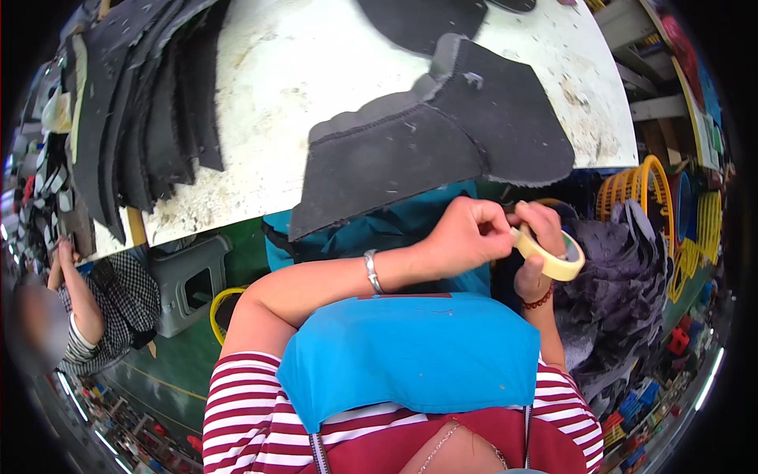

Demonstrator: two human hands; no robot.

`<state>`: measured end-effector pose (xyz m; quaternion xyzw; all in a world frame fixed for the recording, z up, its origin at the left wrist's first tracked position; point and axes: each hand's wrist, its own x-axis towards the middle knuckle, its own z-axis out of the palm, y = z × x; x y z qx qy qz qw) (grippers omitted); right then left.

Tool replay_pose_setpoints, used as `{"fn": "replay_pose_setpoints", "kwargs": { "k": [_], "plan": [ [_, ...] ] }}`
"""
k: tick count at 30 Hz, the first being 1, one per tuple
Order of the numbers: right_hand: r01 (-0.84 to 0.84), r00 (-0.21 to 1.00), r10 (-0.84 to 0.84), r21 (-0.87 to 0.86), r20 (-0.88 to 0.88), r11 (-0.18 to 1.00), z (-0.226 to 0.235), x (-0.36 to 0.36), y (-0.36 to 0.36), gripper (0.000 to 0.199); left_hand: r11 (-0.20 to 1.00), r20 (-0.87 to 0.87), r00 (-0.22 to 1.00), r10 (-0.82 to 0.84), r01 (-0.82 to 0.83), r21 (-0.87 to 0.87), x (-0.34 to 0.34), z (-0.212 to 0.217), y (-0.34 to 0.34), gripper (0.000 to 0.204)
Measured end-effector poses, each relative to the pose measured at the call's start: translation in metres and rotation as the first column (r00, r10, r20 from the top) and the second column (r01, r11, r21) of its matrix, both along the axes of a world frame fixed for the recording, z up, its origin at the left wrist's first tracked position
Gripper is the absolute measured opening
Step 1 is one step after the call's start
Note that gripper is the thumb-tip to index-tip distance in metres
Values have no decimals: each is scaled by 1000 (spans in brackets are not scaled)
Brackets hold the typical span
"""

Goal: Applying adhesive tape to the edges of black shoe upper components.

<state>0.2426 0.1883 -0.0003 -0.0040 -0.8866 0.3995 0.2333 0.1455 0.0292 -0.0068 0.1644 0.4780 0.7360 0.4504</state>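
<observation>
Picking at the tape roll at 3 o'clock, the left hand pinches its loose end while the right hand grips the roll closed; no strip is pulled free yet, and the black fabric piece at 12 o'clock lies untaped.

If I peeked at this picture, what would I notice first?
Probably the two hands in the middle: the right hand holds a pale yellow ring-shaped roll of tape, and the left hand picks at its edge with its fingers. Just above them, a big dark grey foam-like cut piece hangs over the edge of the scuffed white worktable. A fanned stack of similar dark pieces lies at the table's left.
</observation>
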Motion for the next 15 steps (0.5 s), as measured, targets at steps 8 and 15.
{"fn": "replay_pose_setpoints", "kwargs": {
  "k": [8, 15],
  "plan": [
    [-72, 997, 76, 135, -21, 988, 42, -54, 8, 68, 974, -310, 924, 224, -227, 29, -21, 43, -47, 10],
    [-494, 853, 514, -178, 92, 851, 73, -116, -48, 9, 807, -522, 687, 505, -590, 4, -39, 41, -119, 7]
  ]
}}
